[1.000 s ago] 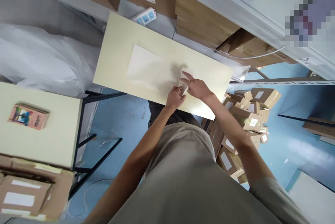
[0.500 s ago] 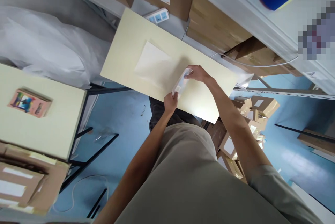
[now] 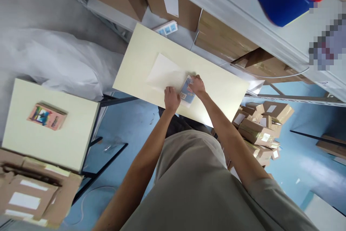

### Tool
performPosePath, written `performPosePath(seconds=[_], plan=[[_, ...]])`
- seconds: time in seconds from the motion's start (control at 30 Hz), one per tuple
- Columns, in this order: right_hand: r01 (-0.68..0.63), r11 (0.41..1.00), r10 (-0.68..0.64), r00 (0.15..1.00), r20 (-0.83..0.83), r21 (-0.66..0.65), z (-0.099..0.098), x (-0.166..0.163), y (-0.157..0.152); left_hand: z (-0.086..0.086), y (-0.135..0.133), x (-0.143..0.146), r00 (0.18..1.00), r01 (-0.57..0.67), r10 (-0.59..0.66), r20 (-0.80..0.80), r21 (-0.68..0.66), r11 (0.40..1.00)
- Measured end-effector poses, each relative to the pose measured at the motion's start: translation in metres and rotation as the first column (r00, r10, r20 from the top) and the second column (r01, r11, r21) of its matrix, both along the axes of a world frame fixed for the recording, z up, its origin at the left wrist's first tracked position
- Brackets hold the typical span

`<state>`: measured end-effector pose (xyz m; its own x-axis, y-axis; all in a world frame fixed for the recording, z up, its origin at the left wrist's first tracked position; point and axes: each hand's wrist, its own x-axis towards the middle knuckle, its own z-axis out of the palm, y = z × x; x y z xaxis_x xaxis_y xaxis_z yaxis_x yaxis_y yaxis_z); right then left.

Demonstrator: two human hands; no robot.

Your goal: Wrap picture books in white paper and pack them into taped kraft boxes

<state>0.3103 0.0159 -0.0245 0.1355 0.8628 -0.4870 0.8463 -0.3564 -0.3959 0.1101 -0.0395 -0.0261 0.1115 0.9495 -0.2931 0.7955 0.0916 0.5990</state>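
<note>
A flat blue book point(image 3: 187, 89) with a pale barcode label lies on the cream tabletop point(image 3: 221, 90), and clear plastic seems to show around its edges. My right hand point(image 3: 198, 84) grips its upper right side with curled fingers. Close against the lower left edge is my left hand point(image 3: 172, 99), closed, its fingertips bent under; what they hold, if anything, is hidden. A white sheet of paper point(image 3: 164, 69) lies flat just left of the book.
Behind the table, a power strip point(image 3: 169, 27) and cardboard boxes point(image 3: 224, 34) sit on a shelf. A pink book point(image 3: 47, 116) rests on the left table point(image 3: 67, 144). More cartons point(image 3: 254, 130) are piled on the floor at right. A blue-and-red container point(image 3: 283, 0) stands on the upper shelf.
The book has turned from tilted and edge-on to lying flat, its blue face showing. My left hand has shifted to its left side. The whole view has moved slightly.
</note>
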Motion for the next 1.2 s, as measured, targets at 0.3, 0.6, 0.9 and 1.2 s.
performPosePath(seconds=[0.3, 0.6, 0.9, 1.2], plan=[[0.155, 0.985, -0.150, 0.987, -0.058, 0.077, 0.016, -0.003, -0.020, -0.005, 0.016, -0.019, 0.920, 0.390, -0.392, 0.021, 0.070, 0.918], [0.645, 0.764, -0.643, 0.762, -0.075, 0.002, 0.015, -0.034, -0.112, 0.011, 0.022, -0.019, 0.825, 0.559, -0.551, -0.130, 0.038, 0.828], [0.761, 0.649, -0.761, 0.649, 0.007, -0.006, 0.043, -0.067, -0.089, 0.011, 0.055, -0.030, 0.559, 0.827, -0.825, -0.090, -0.021, 0.562], [0.603, 0.794, -0.608, 0.792, 0.056, 0.077, 0.085, -0.146, -0.047, -0.005, 0.115, -0.076, 0.431, 0.897, -0.899, 0.082, 0.075, 0.436]])
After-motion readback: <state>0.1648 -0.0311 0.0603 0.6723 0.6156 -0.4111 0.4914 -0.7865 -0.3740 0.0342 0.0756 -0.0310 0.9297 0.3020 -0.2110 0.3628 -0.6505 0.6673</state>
